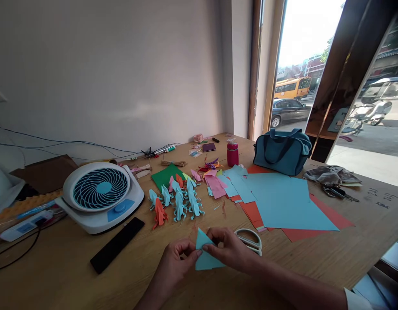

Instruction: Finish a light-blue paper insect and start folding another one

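Observation:
Both my hands pinch a small folded light-blue paper (203, 254) just above the wooden table (69, 275) near its front edge. My left hand (176, 262) grips its left side with fingertips closed. My right hand (229, 249) holds the right side, thumb and fingers pressed on the fold. White-handled scissors (252, 240) lie just behind my right hand. Several finished blue and orange folded paper figures (177, 200) stand in a cluster farther back.
Large blue and red paper sheets (282, 202) lie to the right, with pink and green sheets behind. A white and blue desk fan (100, 191) and a black phone (117, 244) sit left. A teal bag (282, 150), red bottle (232, 154) and keys (337, 190) are further back.

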A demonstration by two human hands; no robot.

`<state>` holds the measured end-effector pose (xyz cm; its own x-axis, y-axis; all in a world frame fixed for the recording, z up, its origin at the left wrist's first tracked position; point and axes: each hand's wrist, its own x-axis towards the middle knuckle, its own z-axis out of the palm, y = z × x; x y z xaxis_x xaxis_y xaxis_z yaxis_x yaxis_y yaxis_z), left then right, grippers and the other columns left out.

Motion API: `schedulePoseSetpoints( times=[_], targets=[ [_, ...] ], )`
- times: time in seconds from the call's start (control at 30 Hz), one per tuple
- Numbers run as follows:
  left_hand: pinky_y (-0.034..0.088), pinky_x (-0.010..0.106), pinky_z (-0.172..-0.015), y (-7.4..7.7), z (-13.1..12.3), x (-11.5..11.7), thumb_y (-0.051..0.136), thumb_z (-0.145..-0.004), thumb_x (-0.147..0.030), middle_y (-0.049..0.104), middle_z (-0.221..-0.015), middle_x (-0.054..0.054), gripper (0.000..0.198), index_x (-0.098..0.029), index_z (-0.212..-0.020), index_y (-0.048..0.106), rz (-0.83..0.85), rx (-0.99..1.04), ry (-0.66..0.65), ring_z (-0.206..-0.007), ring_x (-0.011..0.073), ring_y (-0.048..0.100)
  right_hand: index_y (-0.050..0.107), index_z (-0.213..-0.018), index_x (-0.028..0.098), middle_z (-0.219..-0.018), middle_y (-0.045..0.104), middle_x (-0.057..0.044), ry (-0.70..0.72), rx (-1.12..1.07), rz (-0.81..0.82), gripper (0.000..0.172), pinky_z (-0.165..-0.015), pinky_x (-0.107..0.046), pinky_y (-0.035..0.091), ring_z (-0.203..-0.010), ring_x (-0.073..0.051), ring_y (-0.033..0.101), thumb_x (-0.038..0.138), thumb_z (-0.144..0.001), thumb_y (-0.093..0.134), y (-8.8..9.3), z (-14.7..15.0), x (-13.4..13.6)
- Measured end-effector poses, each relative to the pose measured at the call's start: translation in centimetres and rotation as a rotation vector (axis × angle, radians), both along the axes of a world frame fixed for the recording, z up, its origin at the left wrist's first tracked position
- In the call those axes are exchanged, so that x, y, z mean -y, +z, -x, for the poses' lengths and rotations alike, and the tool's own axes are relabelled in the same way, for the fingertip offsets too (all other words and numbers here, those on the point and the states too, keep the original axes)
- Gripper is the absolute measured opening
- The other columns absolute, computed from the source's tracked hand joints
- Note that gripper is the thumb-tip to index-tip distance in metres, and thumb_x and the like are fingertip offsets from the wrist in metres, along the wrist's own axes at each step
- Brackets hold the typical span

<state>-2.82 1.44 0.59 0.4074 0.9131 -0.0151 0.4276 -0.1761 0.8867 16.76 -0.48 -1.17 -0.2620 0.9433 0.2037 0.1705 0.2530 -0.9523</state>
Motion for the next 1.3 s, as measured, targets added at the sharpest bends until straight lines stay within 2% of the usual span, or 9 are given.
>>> schedulePoseSetpoints(
  times=[0.13,0.23,0.43,0.57,0.7,0.83,1.0,1.13,1.3],
  targets=[
    [0.040,0.026,-0.061,0.2,-0.4,0.1,0.066,-0.072,-0.058,0.052,-0.063,0.001,0.046,-0.014,-0.061,0.061,0.084,0.014,-0.006,-0.064,0.0154,0.048,0.056,-0.070,0.016,-0.066,0.049,0.005,-0.016,0.041,-0.075,0.014,-0.059,-0.022,0.034,-0.064,-0.009,0.043,0.022,-0.080,0.063,0.3,-0.2,0.1],
    [0.041,0.026,-0.063,0.6,-0.7,0.3,0.067,-0.072,-0.057,0.054,-0.065,0.002,0.045,-0.014,-0.060,0.061,0.058,0.018,-0.009,-0.066,0.0162,0.050,0.058,-0.073,0.016,-0.068,0.052,0.004,-0.013,0.052,-0.114,0.010,-0.060,-0.022,0.035,-0.064,-0.010,0.044,0.020,-0.080,0.062,0.5,-0.3,0.2],
    [0.041,0.023,-0.057,0.9,-0.7,0.4,0.068,-0.074,-0.055,0.051,-0.065,0.002,0.044,-0.015,-0.058,0.060,0.029,0.010,0.002,-0.064,0.0153,0.050,0.061,-0.075,0.016,-0.066,0.053,0.005,-0.026,0.035,0.050,0.011,-0.053,-0.020,0.032,-0.061,-0.009,0.044,0.025,-0.077,0.068,1.0,-0.3,0.5],
    [0.042,0.023,-0.058,0.4,-0.7,0.6,0.067,-0.075,-0.056,0.052,-0.066,0.002,0.043,-0.016,-0.061,0.062,0.032,0.042,-0.001,-0.065,0.0151,0.050,0.063,-0.077,0.016,-0.068,0.057,0.004,-0.043,0.035,0.018,0.012,-0.054,-0.019,0.034,-0.062,-0.009,0.048,0.026,-0.077,0.070,1.0,-0.4,0.6],
    [0.042,0.022,-0.059,0.2,-0.5,0.6,0.065,-0.081,-0.046,0.053,-0.069,0.001,0.034,-0.017,-0.063,0.063,-0.089,0.080,0.009,-0.067,0.0143,0.051,0.060,-0.073,0.015,-0.062,0.051,0.005,-0.007,-0.067,0.099,0.026,-0.051,-0.020,0.032,-0.058,-0.008,0.044,0.038,-0.077,0.072,0.2,-0.4,0.0],
    [0.042,0.022,-0.058,1.0,-0.6,0.7,0.064,-0.082,-0.035,0.054,-0.067,0.000,0.025,-0.017,-0.064,0.063,-0.141,0.028,0.005,-0.064,0.0132,0.050,0.059,-0.072,0.014,-0.060,0.047,0.005,0.071,-0.180,0.115,0.042,-0.049,-0.020,0.029,-0.056,-0.007,0.040,0.053,-0.075,0.074,0.0,-0.8,-0.4],
    [0.040,0.022,-0.055,2.2,-1.1,1.5,0.067,-0.079,-0.033,0.054,-0.063,-0.002,0.022,-0.018,-0.065,0.061,-0.072,0.042,0.078,-0.060,0.0116,0.048,0.062,-0.079,0.013,-0.064,0.047,0.003,0.152,-0.163,0.136,0.047,-0.049,-0.021,0.029,-0.057,-0.008,0.039,0.060,-0.084,0.060,1.1,-1.9,0.5],
    [0.038,0.022,-0.055,1.6,-1.3,1.1,0.071,-0.076,-0.031,0.053,-0.062,-0.002,0.022,-0.016,-0.062,0.061,-0.033,0.165,0.101,-0.059,0.0096,0.045,0.064,-0.082,0.014,-0.064,0.046,0.003,0.109,-0.040,0.072,0.042,-0.049,-0.021,0.028,-0.056,-0.007,0.038,0.053,-0.092,0.052,1.4,-2.2,0.2],
    [0.037,0.021,-0.053,1.0,-1.3,1.0,0.072,-0.077,-0.037,0.055,-0.061,-0.003,0.026,-0.015,-0.067,0.064,0.051,0.212,0.106,-0.056,0.0078,0.045,0.062,-0.079,0.015,-0.067,0.048,0.002,0.086,-0.003,0.025,0.038,-0.053,-0.022,0.032,-0.061,-0.009,0.042,0.052,-0.086,0.062,0.4,-1.8,0.0]
  ],
)
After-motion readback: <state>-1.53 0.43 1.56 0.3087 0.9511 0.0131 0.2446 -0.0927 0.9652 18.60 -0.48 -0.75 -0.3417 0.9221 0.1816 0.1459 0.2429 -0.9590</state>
